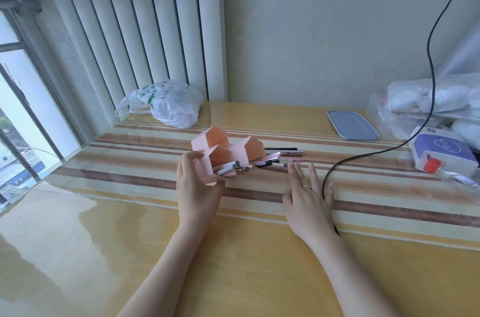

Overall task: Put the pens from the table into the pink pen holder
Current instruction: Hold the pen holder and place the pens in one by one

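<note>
The table (pixel 130 238), yellow with a striped runner under a glossy cover, carries everything. At its middle the pink pen holder (pixel 226 153) lies tipped on its side, its orange-lined compartments opening toward the camera. A few pens (pixel 230 169) poke out of the nearest compartment; more pens (pixel 281 157) lie loose on the table just right of the holder. The left hand (pixel 198 187) clasps the holder's near-left corner, thumb on one face and fingers around the other. The right hand (pixel 307 196) lies flat with fingers spread, gripping nothing, fingertips almost at the loose pens. Behind the holder to the left sits a white plastic bag (pixel 168 103) with green print too small to read.
</note>
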`<state>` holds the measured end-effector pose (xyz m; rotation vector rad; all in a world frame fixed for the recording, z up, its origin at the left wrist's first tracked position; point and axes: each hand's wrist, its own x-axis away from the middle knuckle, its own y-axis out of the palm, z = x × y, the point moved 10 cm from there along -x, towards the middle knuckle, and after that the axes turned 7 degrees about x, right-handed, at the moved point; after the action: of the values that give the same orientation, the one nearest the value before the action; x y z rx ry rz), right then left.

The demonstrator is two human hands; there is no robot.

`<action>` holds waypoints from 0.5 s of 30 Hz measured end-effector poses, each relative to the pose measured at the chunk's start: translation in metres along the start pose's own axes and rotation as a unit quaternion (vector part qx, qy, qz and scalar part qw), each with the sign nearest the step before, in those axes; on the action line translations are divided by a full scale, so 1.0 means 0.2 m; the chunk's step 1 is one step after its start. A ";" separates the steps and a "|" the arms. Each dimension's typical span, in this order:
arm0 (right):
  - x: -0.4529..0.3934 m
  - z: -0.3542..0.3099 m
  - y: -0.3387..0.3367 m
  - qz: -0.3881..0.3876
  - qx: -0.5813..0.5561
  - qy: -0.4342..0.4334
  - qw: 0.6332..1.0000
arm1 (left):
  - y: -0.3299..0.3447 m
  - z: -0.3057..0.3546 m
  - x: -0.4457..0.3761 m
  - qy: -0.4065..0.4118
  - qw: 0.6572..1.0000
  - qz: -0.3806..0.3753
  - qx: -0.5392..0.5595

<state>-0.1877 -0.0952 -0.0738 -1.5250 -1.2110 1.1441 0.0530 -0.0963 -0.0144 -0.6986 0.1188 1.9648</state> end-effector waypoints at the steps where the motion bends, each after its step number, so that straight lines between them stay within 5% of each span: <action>1: 0.00 0.00 0.00 -0.004 0.000 0.003 1.000 | 0.00 0.00 0.00 0.002 1.000 0.002 0.000; 6: -0.06 -0.01 0.02 -0.023 0.007 0.012 1.000 | 0.00 0.00 0.00 0.000 1.000 0.003 0.004; 15: -0.07 -0.03 -0.12 0.155 0.021 -0.001 0.988 | 0.00 -0.01 -0.01 0.001 1.000 0.004 -0.002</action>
<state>-0.1890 -0.1054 -0.0481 -1.7215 -0.9657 1.3612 0.0546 -0.0978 -0.0145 -0.7031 0.1190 1.9718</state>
